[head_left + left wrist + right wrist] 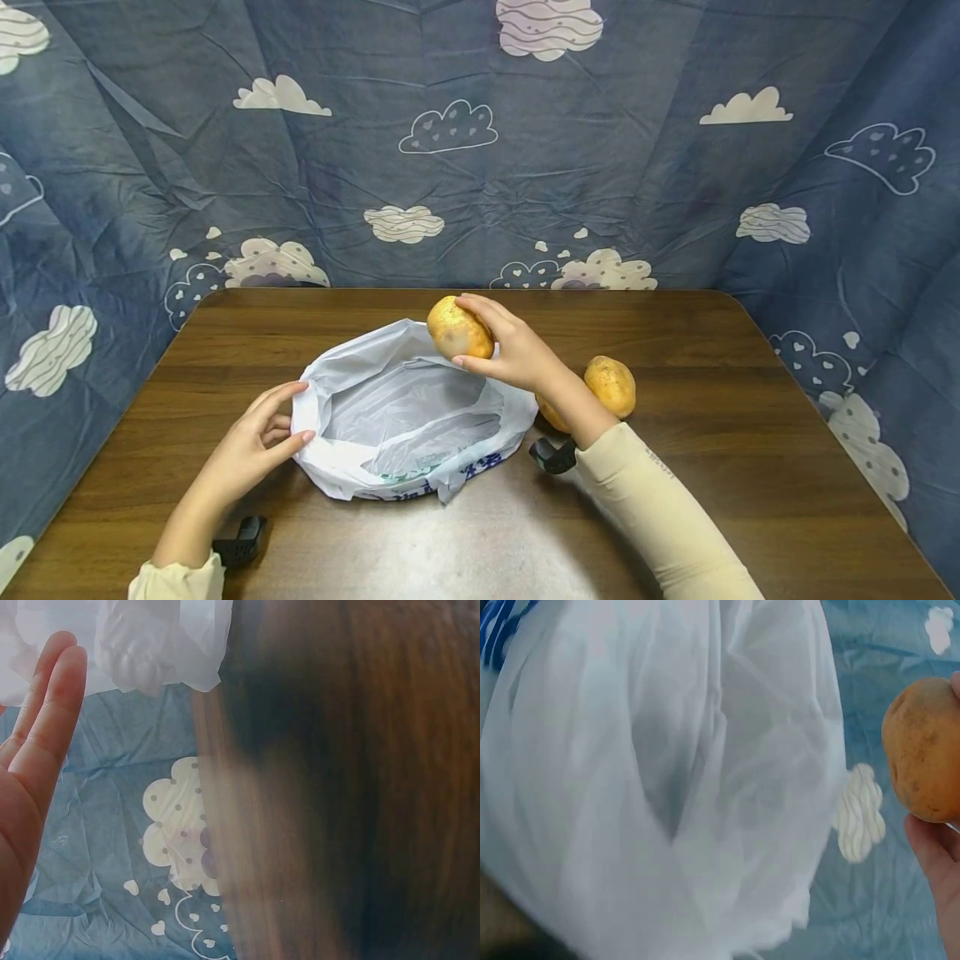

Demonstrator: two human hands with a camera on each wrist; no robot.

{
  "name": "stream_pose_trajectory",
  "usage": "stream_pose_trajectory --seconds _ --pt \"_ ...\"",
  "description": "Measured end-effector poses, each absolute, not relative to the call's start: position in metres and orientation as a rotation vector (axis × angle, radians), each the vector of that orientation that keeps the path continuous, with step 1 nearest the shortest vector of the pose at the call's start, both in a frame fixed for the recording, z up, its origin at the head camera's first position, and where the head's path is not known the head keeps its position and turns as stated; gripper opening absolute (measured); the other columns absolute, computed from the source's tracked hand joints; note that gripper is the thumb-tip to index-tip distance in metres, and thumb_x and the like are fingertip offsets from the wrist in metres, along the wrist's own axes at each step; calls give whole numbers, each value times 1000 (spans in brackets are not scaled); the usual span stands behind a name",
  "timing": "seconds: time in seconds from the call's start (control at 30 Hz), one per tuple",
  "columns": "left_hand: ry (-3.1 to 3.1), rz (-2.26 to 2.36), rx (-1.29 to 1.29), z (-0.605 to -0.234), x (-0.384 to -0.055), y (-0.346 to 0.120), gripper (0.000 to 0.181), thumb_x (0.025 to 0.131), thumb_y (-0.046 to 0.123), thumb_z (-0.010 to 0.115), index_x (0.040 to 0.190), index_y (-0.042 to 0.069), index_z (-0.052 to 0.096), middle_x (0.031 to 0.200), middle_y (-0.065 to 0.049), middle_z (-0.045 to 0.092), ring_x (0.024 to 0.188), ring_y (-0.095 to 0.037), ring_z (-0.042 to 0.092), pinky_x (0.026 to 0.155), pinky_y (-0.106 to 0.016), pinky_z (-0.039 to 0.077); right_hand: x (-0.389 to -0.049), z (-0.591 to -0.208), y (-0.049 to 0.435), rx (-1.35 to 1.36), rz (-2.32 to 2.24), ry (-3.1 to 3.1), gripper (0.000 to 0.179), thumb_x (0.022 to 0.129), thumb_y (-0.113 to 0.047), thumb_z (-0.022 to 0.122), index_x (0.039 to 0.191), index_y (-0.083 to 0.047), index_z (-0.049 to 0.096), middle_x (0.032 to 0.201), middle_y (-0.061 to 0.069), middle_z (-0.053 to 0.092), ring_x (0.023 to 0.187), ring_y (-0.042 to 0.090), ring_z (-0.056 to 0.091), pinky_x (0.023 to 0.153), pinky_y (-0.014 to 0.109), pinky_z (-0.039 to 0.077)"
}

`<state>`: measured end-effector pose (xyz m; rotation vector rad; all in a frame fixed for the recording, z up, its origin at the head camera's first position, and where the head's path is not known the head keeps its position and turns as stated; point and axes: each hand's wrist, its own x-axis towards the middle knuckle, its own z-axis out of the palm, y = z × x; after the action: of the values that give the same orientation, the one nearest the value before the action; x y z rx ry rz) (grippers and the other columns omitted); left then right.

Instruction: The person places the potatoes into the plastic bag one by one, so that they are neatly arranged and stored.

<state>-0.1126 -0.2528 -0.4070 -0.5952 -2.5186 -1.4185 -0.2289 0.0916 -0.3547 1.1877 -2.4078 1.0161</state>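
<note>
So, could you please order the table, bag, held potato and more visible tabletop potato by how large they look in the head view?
1. Table
2. Bag
Unranked: held potato and tabletop potato look alike; the right forearm partly covers the latter.

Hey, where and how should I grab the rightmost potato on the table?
Probably a wide grip around the rounded middle of the rightmost potato, coming from its right: that side looks unobstructed, while another potato lies at its left.
</note>
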Motion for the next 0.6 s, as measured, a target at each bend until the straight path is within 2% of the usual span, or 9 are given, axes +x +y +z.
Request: stream_pose_trajectory --seconds 0.37,0.6 --pt "-2530 -1412 -574 -407 -112 -254 61 76 -6 67 130 0 40 128 -16 38 78 -8 57 73 -12 46 -224 -360 47 1341 955 -2498 70 76 -36 70 134 -12 39 134 8 40 122 18 37 96 35 37" --pt "-2534 -1411 -570 -407 -113 -254 61 76 -6 67 130 0 40 128 -16 38 78 -9 57 73 -12 46 -220 -369 21 1478 901 -2487 69 75 -36 71 130 -8 42 128 6 46 117 16 41 96 26 35"
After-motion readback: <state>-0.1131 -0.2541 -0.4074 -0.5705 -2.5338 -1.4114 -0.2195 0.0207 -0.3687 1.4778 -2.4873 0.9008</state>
